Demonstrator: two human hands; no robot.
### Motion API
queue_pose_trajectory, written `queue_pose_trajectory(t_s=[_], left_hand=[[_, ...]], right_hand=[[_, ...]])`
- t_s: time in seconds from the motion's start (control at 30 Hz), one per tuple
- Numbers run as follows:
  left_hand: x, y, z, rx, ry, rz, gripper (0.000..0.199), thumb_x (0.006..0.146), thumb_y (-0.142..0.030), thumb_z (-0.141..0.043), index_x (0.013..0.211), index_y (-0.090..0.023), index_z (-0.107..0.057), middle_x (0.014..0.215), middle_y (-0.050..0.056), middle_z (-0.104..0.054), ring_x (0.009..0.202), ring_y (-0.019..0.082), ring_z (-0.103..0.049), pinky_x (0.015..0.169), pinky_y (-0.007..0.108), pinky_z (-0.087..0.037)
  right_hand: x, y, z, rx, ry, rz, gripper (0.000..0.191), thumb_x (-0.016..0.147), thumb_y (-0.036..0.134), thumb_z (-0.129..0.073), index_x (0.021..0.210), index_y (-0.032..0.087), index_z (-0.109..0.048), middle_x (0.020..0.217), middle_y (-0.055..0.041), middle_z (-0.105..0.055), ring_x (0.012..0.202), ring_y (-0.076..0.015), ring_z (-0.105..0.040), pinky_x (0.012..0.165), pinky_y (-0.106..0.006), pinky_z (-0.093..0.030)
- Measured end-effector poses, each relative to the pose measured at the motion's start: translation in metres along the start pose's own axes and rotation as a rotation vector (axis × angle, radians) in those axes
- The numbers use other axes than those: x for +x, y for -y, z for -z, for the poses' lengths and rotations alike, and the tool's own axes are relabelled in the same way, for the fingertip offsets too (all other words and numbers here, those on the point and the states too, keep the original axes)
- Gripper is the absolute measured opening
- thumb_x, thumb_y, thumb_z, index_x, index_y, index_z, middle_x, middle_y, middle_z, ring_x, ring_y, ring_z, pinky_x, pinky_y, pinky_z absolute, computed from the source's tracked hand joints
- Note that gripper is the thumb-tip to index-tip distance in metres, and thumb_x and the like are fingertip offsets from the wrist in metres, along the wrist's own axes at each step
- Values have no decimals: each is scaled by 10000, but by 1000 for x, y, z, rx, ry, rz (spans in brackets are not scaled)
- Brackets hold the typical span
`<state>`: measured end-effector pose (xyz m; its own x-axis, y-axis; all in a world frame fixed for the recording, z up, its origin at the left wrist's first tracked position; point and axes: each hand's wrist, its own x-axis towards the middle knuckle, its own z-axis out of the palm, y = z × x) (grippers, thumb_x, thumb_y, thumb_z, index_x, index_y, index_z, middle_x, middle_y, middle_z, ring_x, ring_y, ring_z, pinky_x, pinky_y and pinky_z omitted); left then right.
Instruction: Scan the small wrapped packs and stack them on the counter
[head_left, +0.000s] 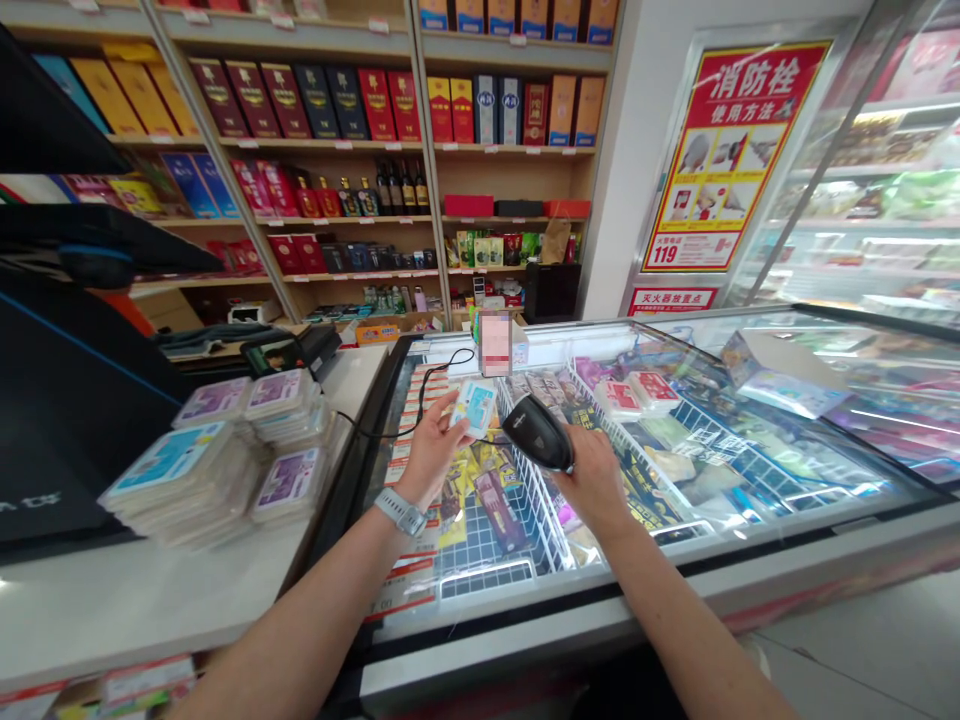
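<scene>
While a pale blue-and-white card rests in the left hand, a black handheld scanner points toward it

Because the left fingers are pinching the card, it stands tilted above the freezer, just left of the scanner's nose and not touching it. The scanner's long axis slants from that nose, at upper left, down to its rear at lower right. The right hand is clenched around the scanner, its fingers wrapped over the body, while the left hand is nearer the card. Beneath the hands, a white wire basket in a glass-topped chest freezer holds yellow packets and a maroon stick-shaped packet. A thin black cable loops behind the left hand. Farther left, shrink-wrapped stacks of blue and purple cards sit on a white surface.
</scene>
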<state>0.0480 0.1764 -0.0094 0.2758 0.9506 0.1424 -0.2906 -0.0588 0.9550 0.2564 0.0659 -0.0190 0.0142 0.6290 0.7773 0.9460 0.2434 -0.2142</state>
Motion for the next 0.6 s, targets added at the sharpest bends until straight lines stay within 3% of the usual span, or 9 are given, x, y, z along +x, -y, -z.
queue_pose_trajectory(t_s=[0.33,0.6], left_hand=[[0,4,-5,-113,73,114,727,730,-232,-747,1389,-223,-438,997,68,-720,909,171,-681,932,371,-506],[-2,3,-7,-142,68,137,813,680,-117,-754,1407,-241,-414,1006,47,-720,900,147,-674,949,338,-491]], right_hand=[[1,0,1,8,-10,-15,271,846,313,-584,1073,170,-552,908,-79,-653,839,-256,-589,770,-379,-429],[0,0,2,10,-22,-14,274,855,325,-572,1079,167,-552,910,-86,-656,841,-262,-596,767,-381,-436]])
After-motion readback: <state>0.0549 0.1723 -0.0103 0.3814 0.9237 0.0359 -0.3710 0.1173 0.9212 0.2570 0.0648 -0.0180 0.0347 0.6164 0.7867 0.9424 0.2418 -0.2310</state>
